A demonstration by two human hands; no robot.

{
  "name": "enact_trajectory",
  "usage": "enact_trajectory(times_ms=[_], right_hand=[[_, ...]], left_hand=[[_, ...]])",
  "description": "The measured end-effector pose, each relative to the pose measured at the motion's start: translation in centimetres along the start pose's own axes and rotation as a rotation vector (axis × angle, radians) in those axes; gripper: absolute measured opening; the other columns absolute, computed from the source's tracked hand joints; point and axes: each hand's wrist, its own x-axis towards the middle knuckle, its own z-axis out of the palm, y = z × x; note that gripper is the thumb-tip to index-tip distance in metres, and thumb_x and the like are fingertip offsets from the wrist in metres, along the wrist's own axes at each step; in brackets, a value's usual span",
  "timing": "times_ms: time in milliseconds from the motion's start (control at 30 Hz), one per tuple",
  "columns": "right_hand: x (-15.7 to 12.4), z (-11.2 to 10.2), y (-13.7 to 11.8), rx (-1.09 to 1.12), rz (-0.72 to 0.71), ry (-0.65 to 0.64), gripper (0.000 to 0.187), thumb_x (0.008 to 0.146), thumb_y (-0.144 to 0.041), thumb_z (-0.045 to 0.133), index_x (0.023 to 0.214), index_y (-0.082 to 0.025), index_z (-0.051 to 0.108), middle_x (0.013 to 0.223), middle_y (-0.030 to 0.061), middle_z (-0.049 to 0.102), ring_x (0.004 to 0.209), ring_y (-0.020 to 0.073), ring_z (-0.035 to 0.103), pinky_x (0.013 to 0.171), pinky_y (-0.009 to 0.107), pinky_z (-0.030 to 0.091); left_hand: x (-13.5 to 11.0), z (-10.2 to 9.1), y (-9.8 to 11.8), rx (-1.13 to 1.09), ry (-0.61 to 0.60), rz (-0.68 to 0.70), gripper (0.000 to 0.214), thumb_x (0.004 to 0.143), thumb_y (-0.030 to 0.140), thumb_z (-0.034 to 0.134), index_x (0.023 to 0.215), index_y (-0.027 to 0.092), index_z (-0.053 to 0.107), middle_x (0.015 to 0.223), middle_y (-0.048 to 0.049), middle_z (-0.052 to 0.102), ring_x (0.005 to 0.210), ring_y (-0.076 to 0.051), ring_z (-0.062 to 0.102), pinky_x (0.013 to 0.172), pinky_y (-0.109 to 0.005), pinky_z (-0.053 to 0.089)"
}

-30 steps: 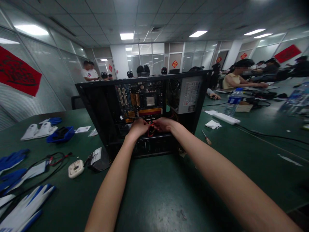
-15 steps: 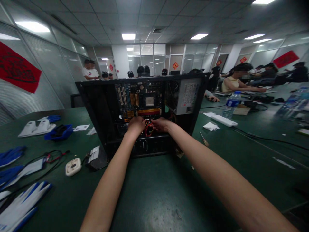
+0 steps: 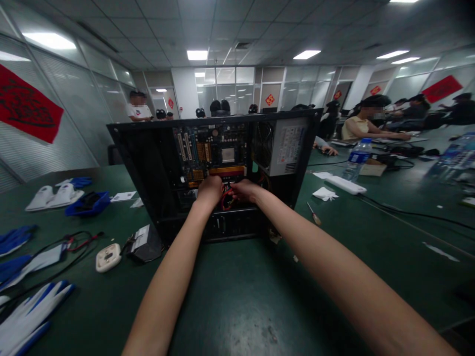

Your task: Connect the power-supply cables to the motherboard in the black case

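Observation:
An open black computer case (image 3: 148,163) stands on the green table (image 3: 237,296) with its motherboard (image 3: 213,153) and grey power supply (image 3: 287,146) showing. Both my arms reach into it. My left hand (image 3: 210,190) is curled just below the motherboard's lower edge. My right hand (image 3: 243,190) is closed beside it, pinching red cables (image 3: 227,197) that lie between the two hands. What the left fingers hold is hidden.
A small screwdriver (image 3: 313,214) lies right of the case. Left of it are a black drive (image 3: 144,243), a white plug (image 3: 108,257), loose cables (image 3: 70,244) and blue-white gloves (image 3: 29,316). A water bottle (image 3: 355,159) and power strip (image 3: 345,185) sit far right. Other people sit behind.
My hands have crept slightly up toward the motherboard's lower edge. The view has shifted a little, so the case looks slightly larger and further left.

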Motion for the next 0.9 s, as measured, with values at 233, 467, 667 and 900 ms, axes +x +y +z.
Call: enact_trajectory(times_ms=[233,467,667,900], right_hand=[[0.0,0.2,0.0,-0.06,-0.035,0.027,0.029,0.106,-0.02,0.046,0.078,-0.015,0.054,0.054,-0.0037,0.06,0.039,0.0052,0.051,0.041,0.019,0.036],[0.2,-0.2,1.0,-0.363,-0.165,0.123,0.03,0.105,-0.022,0.042,0.087,-0.013,0.063,0.065,0.0043,0.069,0.047,0.0112,0.058,0.051,0.022,0.043],[0.3,-0.9,1.8,-0.893,-0.373,0.264,0.029,0.098,-0.012,0.046,0.097,-0.01,0.075,0.098,0.0172,0.077,0.09,0.0208,0.073,0.075,0.022,0.048],[0.7,-0.5,1.7,-0.994,-0.382,0.294,0.029,0.099,-0.018,0.05,0.113,-0.012,0.075,0.113,0.0189,0.075,0.107,0.0237,0.071,0.086,0.025,0.048]], left_hand=[[0.2,0.1,0.3,0.011,-0.019,-0.012,0.036,0.098,0.025,0.047,0.11,0.008,0.076,0.106,-0.0255,0.073,0.102,-0.035,0.072,0.083,-0.037,0.052],[0.2,0.3,0.0,0.0,-0.015,-0.015,0.036,0.099,0.029,0.048,0.109,0.009,0.075,0.108,-0.0245,0.074,0.103,-0.033,0.072,0.084,-0.035,0.052],[0.0,0.2,-0.2,0.009,-0.019,0.004,0.037,0.099,0.031,0.047,0.109,0.01,0.076,0.106,-0.0231,0.075,0.101,-0.032,0.073,0.084,-0.036,0.053],[-0.2,0.5,-0.1,0.025,0.002,0.005,0.039,0.099,0.033,0.045,0.108,0.01,0.076,0.105,-0.0225,0.075,0.1,-0.034,0.073,0.082,-0.038,0.055]])
